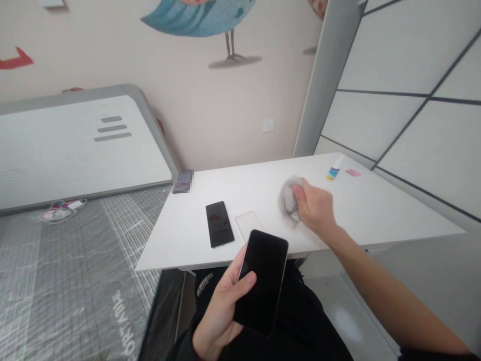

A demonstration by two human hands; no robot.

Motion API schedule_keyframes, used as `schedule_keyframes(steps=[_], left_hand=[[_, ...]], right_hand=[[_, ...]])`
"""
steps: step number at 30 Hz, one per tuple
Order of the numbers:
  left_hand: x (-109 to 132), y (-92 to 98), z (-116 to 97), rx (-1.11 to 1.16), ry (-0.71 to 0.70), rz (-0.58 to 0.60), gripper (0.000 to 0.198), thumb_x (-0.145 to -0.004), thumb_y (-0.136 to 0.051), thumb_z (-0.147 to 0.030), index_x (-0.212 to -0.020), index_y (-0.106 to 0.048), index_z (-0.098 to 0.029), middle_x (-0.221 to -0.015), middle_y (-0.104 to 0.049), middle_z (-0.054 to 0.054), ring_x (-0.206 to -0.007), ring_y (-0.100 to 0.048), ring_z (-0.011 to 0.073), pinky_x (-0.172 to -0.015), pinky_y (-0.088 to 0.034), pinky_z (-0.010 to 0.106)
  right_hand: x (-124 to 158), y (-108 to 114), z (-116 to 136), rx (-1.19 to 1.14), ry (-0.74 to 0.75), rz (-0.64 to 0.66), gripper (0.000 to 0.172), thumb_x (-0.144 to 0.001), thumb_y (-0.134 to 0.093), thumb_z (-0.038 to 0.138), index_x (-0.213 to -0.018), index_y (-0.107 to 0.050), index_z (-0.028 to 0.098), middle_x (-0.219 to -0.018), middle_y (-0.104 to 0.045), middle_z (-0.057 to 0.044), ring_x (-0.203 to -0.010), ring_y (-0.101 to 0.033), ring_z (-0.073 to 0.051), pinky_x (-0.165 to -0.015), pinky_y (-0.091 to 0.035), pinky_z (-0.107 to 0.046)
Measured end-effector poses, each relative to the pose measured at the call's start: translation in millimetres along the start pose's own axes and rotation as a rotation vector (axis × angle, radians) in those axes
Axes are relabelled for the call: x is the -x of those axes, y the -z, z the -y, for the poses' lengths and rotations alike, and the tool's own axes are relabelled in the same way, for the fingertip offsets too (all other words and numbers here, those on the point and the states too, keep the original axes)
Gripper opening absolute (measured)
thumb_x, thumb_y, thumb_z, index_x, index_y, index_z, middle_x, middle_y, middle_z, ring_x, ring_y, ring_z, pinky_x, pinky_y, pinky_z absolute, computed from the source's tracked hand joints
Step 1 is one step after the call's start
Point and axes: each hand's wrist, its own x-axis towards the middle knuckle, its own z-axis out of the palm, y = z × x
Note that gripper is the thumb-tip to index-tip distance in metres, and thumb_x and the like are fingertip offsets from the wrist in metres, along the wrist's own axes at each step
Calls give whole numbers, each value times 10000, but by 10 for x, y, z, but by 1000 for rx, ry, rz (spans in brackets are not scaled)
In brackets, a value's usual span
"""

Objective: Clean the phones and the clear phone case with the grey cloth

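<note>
My left hand (220, 311) is closed around a black phone (263, 281), holding it screen up over my lap, just in front of the white table's front edge (176, 263). My right hand (313, 205) rests on the table top with its fingers closed on a crumpled grey cloth (288, 198), which looks blurred. A second black phone (219, 224) lies flat on the table to the left. Between it and the cloth lies a clear screen protector (249, 224).
A small bottle with a blue and yellow label (333, 169) and a pink slip (352, 172) sit at the table's far right. A blurred dark object (182, 181) is at the far left corner. A grey mattress (75, 281) with a cable (62, 208) lies to the left.
</note>
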Motion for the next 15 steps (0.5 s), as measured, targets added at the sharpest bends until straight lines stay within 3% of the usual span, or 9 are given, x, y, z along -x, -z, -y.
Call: schedule_keyframes(steps=[1, 3, 5, 7, 9, 11, 13, 15], left_hand=[[2, 2, -10, -15, -15, -40, 645, -835, -821, -225, -1444, -619, -292, -1396, -707, 71, -1188, -722, 267, -1154, -487, 391], [-31, 29, -27, -23, -50, -152, 658, -839, -811, -232, -1461, -599, -268, -1412, -696, 75, -1228, -701, 281, -1149, -493, 388], [-94, 57, -36, -18, -98, -262, 695, -854, -783, -220, -1505, -542, -263, -1426, -685, 82, -1231, -697, 282, -1103, -530, 377], [-160, 56, -31, 0, -172, -329, 719, -863, -755, -190, -1531, -500, -266, -1451, -666, 80, -1245, -688, 268, -1079, -541, 352], [-215, 19, -7, 32, -235, -339, 722, -872, -730, -170, -1541, -480, -278, -1464, -657, 67, -1274, -669, 252, -1095, -525, 338], [-251, -37, 36, 59, -250, -310, 715, -881, -715, -176, -1544, -472, -288, -1439, -675, 57, -1287, -662, 245, -1125, -501, 345], [-272, -85, 91, 68, -234, -272, 724, -874, -723, -190, -1544, -469, -292, -1409, -693, 54, -1299, -655, 244, -1151, -477, 352], [-281, -108, 144, 56, -214, -234, 756, -854, -754, -203, -1546, -464, -299, -1428, -678, 55, -1340, -625, 249, -1172, -454, 355]], right_hand=[[-77, 24, -134, 14, -24, -24, 551, -1081, -297, 426, -1307, -630, 51, -1010, -755, -230, -1016, -733, -382, -912, -569, -534], [-116, 80, -279, 62, -50, -55, 627, -1051, -430, 469, -1469, -479, 5, -1393, -605, -319, -1335, -565, -456, -1100, -454, -632], [33, 133, -227, 46, -63, -94, 685, -1046, -470, 479, -1555, -379, 31, -1571, -447, -311, -1481, -411, -449, -1207, -344, -644], [346, 163, 10, -95, -12, -88, 633, -1055, -466, 498, -1583, -390, 157, -1606, -452, -216, -1508, -403, -382, -1241, -342, -595], [732, 154, 351, -328, 159, 91, 655, -1047, -447, 578, -1615, -349, 267, -1650, -423, -136, -1512, -423, -329, -1211, -422, -543], [1075, 94, 668, -468, 305, 278, 850, -954, -491, 734, -1647, -288, 286, -1737, -243, -129, -1547, -366, -342, -1179, -470, -512], [1297, -9, 857, -527, 325, 241, 791, -979, -503, 674, -1649, -279, 318, -1764, -143, -104, -1579, -282, -357, -1192, -443, -543], [1386, -120, 891, -570, 307, 151, 682, -1025, -503, 567, -1638, -305, 342, -1758, -178, -85, -1584, -266, -345, -1201, -424, -561]])
